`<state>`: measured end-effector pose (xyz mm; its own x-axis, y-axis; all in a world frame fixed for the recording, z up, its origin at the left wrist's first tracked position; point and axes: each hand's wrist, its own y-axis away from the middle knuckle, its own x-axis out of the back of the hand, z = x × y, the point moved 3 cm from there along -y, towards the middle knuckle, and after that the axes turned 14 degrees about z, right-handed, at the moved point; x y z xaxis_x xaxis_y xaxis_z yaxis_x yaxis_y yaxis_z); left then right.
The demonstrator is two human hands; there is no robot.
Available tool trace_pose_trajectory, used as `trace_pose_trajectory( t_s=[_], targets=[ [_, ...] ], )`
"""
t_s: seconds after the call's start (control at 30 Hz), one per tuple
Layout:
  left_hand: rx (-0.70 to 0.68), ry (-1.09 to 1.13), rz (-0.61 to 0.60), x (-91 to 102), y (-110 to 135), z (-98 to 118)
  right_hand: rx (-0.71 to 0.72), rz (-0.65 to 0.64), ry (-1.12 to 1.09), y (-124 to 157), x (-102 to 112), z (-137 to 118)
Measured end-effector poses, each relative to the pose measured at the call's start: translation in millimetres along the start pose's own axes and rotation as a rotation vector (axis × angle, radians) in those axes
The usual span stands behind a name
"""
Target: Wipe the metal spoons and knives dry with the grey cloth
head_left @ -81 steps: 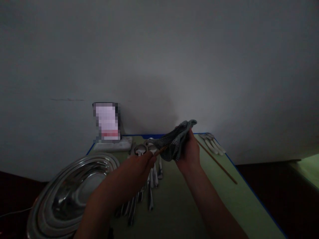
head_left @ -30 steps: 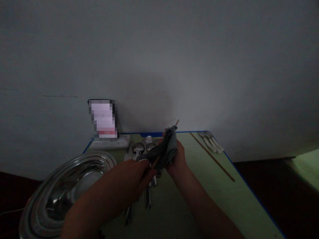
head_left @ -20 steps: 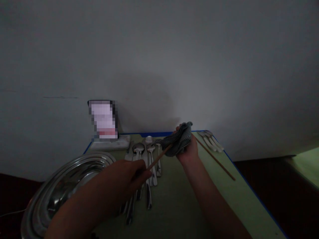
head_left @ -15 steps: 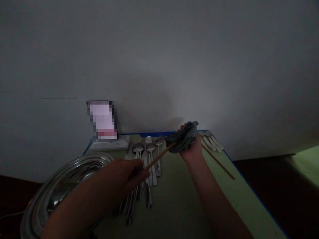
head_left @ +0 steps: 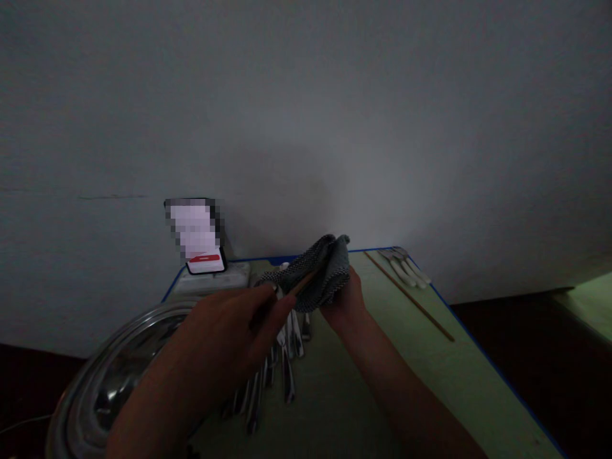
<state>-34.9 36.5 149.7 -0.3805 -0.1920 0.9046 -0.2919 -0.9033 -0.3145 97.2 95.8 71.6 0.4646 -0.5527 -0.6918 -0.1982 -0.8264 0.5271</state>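
Your left hand (head_left: pixel 241 322) pinches one chopstick (head_left: pixel 303 282) tight; your right hand (head_left: pixel 351 296) has fingers curled round one cloth (head_left: pixel 329 287) folded about it. Tabletop (head_left: pixel 344 382) room rightward, until chopstick two (head_left: pixel 408 296) near the blue edge (head_left: pixel 473 336); three white-handled utensils (head_left: pixel 408 273), far corner.

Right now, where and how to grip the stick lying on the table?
I'd pinch the lying stick near its middle, from above, finger and thumb across its width: it's thin and lies flat. White-handled cutlery sits beside its far part, so come from the near side. The right hand, closest, holds the cloth.
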Motion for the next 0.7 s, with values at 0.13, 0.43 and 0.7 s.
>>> trace_pose_trajectory(
  t_s=[0.13, 0.43, 0.7],
  targets=[
    [-0.040, -0.002, 0.024, 0.6, 1, 2, -0.004, -0.101, 0.047, -1, -1, -5],
    [-0.022, 0.096, 0.066, 5.7, -1, -9, 0.074, -0.116, -0.023, -2, -9, -51],
    [-0.065, 0.115, 0.243, 17.6, 0, -15, 0.186, -0.121, -0.001, -10, -3, -69]
  ],
)
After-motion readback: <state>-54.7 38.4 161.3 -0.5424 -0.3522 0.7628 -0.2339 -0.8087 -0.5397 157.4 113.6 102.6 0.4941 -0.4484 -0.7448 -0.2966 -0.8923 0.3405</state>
